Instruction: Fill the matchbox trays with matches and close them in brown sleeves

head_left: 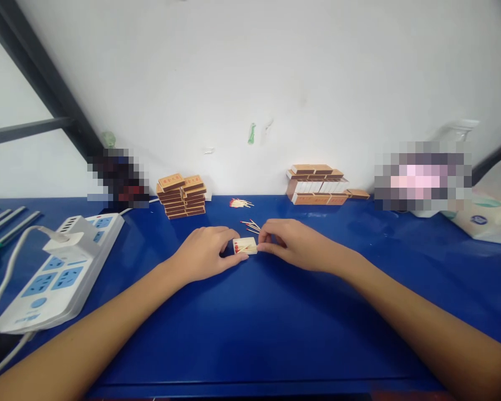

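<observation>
Both hands met at mid-counter (pixel 275 334) on a small open matchbox tray (pixel 245 245) — matches inside, red heads to the left. Left hand (pixel 204 253) pinched its left end, fingers curled shut around it; right hand (pixel 290 242) gripped the right end with closed fingertips. Loose matches (pixel 251 225) lay just behind the tray. Matchbox stacks (pixel 182 195) and (pixel 317 184) sat at the wall — power strip (pixel 62 267) far left.

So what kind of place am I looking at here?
Probably a small hand-packing workbench set against a wall: a blue table with stacks of matchboxes at the back, loose matches, and a power strip. Both hands hold an open matchbox tray.
</observation>
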